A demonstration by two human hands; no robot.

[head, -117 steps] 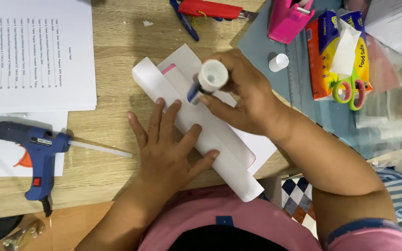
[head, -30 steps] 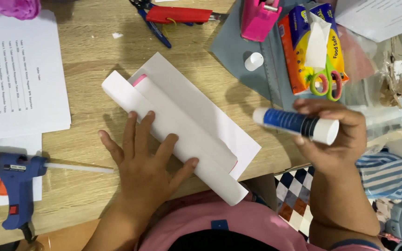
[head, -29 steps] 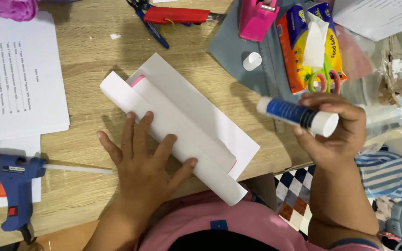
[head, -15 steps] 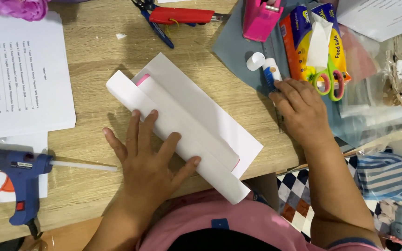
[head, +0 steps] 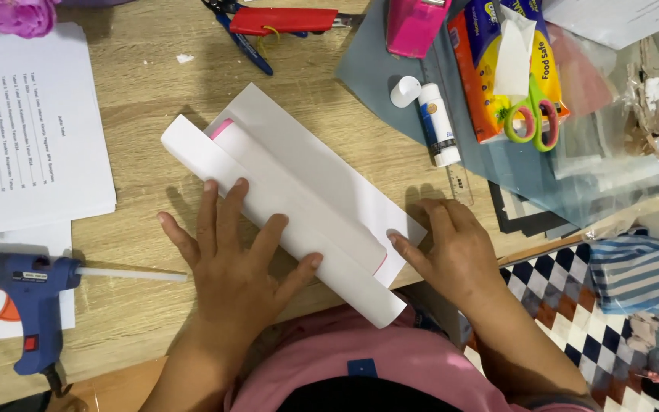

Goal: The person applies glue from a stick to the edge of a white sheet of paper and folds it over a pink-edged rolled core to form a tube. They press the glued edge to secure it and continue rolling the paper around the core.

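Note:
A long folded white paper [head: 299, 191] with a pink edge showing lies diagonally on the wooden table [head: 139, 114]. My left hand [head: 230, 259] presses flat on its lower fold, fingers spread. My right hand [head: 451, 248] rests at the paper's right end, fingertips touching the edge, holding nothing. A white glue stick [head: 438, 122] lies uncapped on grey card beyond my right hand, its cap [head: 404, 91] beside it.
A blue hot glue gun [head: 28, 294] lies at the left. Printed sheets [head: 28, 130] sit at far left. Green scissors [head: 528, 114] rest on an orange packet, with a pink tape dispenser [head: 417, 27], red cutter [head: 284, 19] and ruler [head: 455, 179] at the back.
My right hand carried the glue stick away from the paper, laid it on the grey card, then came back to the paper's right end. My left hand stayed pressed on the paper.

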